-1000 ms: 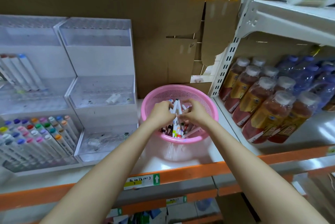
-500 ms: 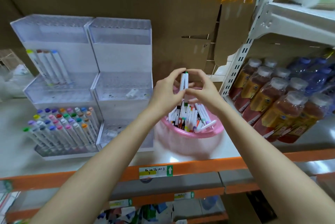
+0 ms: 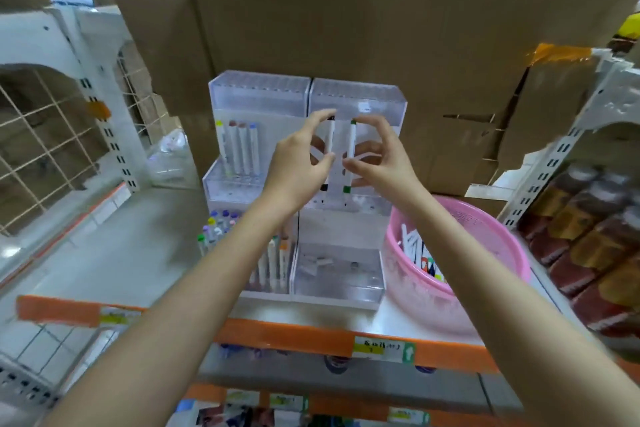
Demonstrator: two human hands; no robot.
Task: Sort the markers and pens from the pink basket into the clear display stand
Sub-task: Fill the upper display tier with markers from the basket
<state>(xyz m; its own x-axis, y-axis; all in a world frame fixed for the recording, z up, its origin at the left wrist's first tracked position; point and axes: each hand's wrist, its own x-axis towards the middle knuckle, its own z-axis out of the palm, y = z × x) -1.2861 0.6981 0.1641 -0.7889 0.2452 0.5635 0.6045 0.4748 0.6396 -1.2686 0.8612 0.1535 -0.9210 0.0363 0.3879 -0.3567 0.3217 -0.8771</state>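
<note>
Now lifted from the pink basket, left hand pinches a black marker, right hand a green marker, ready for the display stand.

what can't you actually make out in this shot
Head view throughout:
Pink basket: the right arm crosses it, so the number of markers left is hidden.
Front-row markers in the clear display stand: partly behind the left arm.
Shelf label: print blurred.
Bottles: blurred, cut off by the right edge.
Black-capped marker and green-capped marker: barrels partly covered by the left hand and right hand.
</note>
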